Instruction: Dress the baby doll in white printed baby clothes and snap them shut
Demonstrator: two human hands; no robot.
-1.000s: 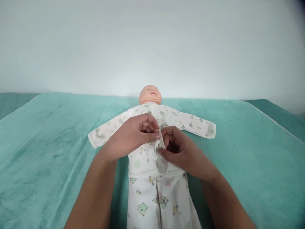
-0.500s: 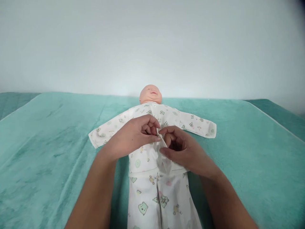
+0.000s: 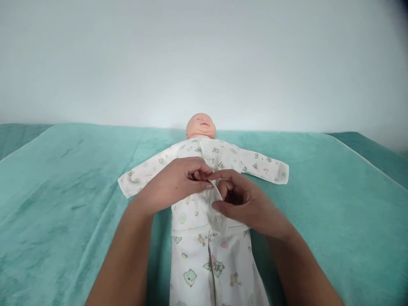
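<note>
A baby doll (image 3: 200, 125) lies on its back, head away from me, dressed in a white printed baby shirt (image 3: 191, 214) and matching pants (image 3: 191, 263). My left hand (image 3: 178, 182) pinches the shirt's front edge at mid-chest between thumb and fingers. Facing it, my right hand (image 3: 244, 197) grips the same lifted edge, its index fingertip close to the left fingertips and its thumb lower on the cloth. The fold of fabric stands up between both hands. Whatever fastener may be under my fingertips is hidden.
A teal plush cover (image 3: 79, 191) spreads under the doll, with a few creases at the left. Darker teal fabric (image 3: 376, 148) shows at the far right. A plain pale wall (image 3: 204, 55) rises behind. The doll's sleeves stretch out to both sides.
My left fingers have lowered slightly, and the right index finger has moved left to meet them. The shirt edge between the hands has shifted a little. The doll stays in place.
</note>
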